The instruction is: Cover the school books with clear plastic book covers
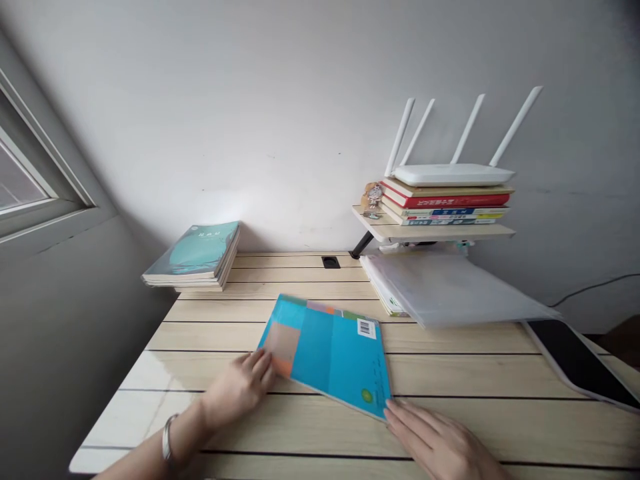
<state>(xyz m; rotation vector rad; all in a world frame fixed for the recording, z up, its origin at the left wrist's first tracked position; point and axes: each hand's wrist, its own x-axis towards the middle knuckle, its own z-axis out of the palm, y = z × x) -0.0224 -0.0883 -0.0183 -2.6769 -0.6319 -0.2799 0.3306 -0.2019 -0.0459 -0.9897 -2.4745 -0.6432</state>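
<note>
A blue book [330,353] lies at an angle on the wooden desk, its barcode side facing up. Its cover carries coloured blocks and a small green round mark near the right corner. At the book's left corner, my left hand [240,390] has its fingers curled over the edge; the thumb is hard to make out. A silver bracelet [169,437] circles that wrist. My right hand [440,437] touches the lower right corner with its fingertips, the fingers stretched out and side by side. Its thumb is hidden.
A stack of books [200,250] stands at the desk's back left edge. At the right, a raised shelf [440,231] bears books and a white router [453,175]. Below it lie translucent folders [460,287] and a dark tablet-like slab [580,360]. A window [30,167] is far left.
</note>
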